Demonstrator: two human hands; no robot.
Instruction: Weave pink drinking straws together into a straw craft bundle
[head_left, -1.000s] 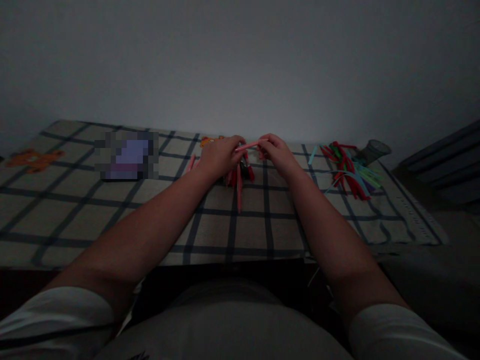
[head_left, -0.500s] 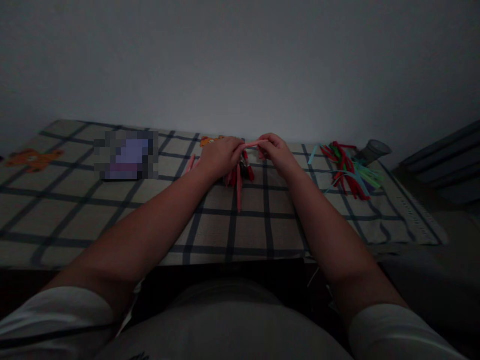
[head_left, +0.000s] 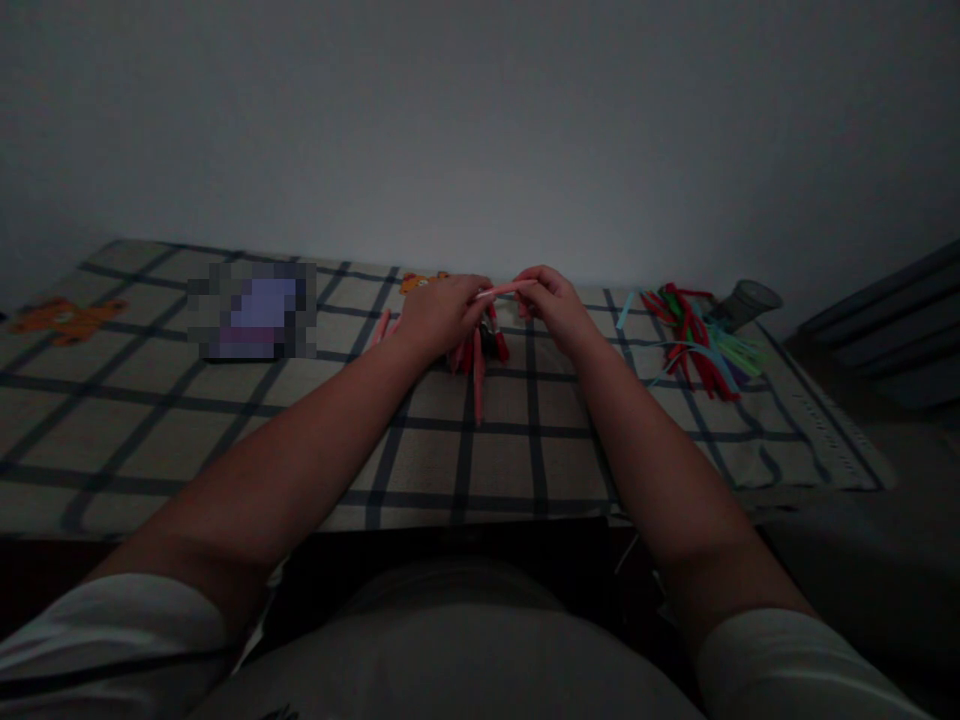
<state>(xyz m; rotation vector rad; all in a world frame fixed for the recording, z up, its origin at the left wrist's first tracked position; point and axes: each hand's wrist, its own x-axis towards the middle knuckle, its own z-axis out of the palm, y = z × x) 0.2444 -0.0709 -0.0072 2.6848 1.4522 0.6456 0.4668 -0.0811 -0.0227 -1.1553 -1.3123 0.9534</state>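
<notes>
A thin pink strip (head_left: 504, 289) stretches between my two hands above the middle of the table. One end is pinched in the fingers of my left hand (head_left: 446, 312); the other is in the closed fingers of my right hand (head_left: 551, 300). Beneath and beside my left hand lies a bunch of pink and red pieces, one long pink piece (head_left: 478, 385) pointing toward me. A small red and black object (head_left: 495, 338) shows just right of that hand, partly covered, and I cannot make out its kind. Another pink piece (head_left: 381, 327) sticks out left of the hand.
A checked cloth (head_left: 420, 470) covers the table against a wall. At left are an orange bear-shaped piece (head_left: 69, 320) and a blurred purple-screened device (head_left: 262, 315). Another orange piece (head_left: 421, 283) is behind my left hand. Red, green and blue strips (head_left: 694, 345) lie right, beside a grey cup (head_left: 746, 303).
The pink strip between my hands now bows slightly upward, and the fingers of my left hand have shifted a little on it. The things on the table have not moved.
</notes>
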